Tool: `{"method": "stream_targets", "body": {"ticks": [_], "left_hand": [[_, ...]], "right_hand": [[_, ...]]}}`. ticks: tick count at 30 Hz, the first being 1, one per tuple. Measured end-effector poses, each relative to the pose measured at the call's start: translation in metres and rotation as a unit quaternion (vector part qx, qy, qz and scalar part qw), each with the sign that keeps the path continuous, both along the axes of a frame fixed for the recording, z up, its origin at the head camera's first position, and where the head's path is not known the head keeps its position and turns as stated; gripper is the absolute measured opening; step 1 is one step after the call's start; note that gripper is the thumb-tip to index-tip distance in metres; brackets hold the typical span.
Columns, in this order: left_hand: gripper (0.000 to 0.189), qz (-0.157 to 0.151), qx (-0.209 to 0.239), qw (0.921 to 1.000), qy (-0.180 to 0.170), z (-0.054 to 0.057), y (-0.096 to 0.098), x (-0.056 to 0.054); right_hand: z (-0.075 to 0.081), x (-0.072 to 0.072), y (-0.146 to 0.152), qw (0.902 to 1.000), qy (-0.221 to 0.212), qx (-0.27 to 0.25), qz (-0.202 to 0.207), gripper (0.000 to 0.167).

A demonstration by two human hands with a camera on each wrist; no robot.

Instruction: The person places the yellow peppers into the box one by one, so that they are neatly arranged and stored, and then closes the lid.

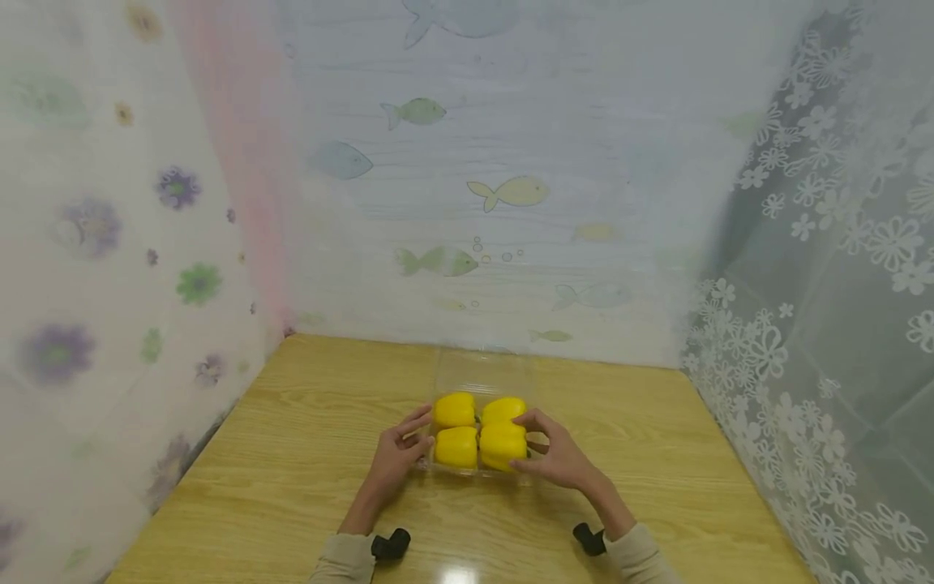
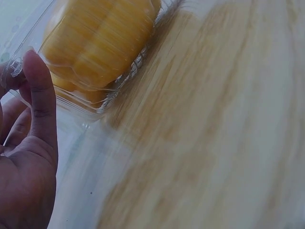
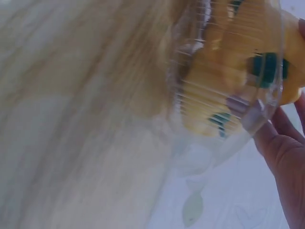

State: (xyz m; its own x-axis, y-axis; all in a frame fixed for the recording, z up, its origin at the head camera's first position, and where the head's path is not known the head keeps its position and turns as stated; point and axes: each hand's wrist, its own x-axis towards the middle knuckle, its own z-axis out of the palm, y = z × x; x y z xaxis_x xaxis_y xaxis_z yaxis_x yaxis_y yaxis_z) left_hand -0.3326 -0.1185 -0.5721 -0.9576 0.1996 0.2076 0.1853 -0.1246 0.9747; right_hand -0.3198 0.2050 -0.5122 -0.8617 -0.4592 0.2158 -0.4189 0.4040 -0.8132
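A clear plastic clamshell container (image 1: pixel 467 473) sits on the table with several yellow bell peppers in it. Two stand on its left side, a rear pepper (image 1: pixel 454 410) and a front pepper (image 1: pixel 456 448). On the right are another rear pepper (image 1: pixel 503 409) and a front pepper (image 1: pixel 503 445), which overlaps the rear one. My left hand (image 1: pixel 394 454) pinches the container's left rim between thumb and finger, as the left wrist view shows. My right hand (image 1: pixel 562 454) grips the front right pepper, fingers at its far side and thumb at its near side. Green stems (image 3: pixel 269 69) show through the plastic wall.
The container's lid (image 1: pixel 481 369) lies opened back, away from me. Beneath everything is a wood-grain table (image 1: pixel 306 454). Curtains with fish (image 1: pixel 511 192) and flowers (image 1: pixel 177 188) surround it on the far side and both sides.
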Motion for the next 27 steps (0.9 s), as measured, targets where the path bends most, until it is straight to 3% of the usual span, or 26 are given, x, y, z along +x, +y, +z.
{"method": "stream_targets", "body": {"ticks": [10,19,27], "left_hand": [[0.047,-0.002,-0.003,1.0,-0.003,0.002,0.0,0.001],[0.048,-0.008,0.001,0.9999,0.009,0.0,0.0,-0.001],[0.049,-0.002,-0.002,0.9999,0.012,-0.002,0.0,-0.001]], "right_hand": [[0.014,0.002,0.0,0.9988,-0.025,0.042,-0.008,0.052],[0.016,0.001,-0.001,0.9983,-0.025,0.048,0.021,0.054],[0.013,-0.001,0.001,0.9986,-0.013,0.044,0.025,0.042]]}}
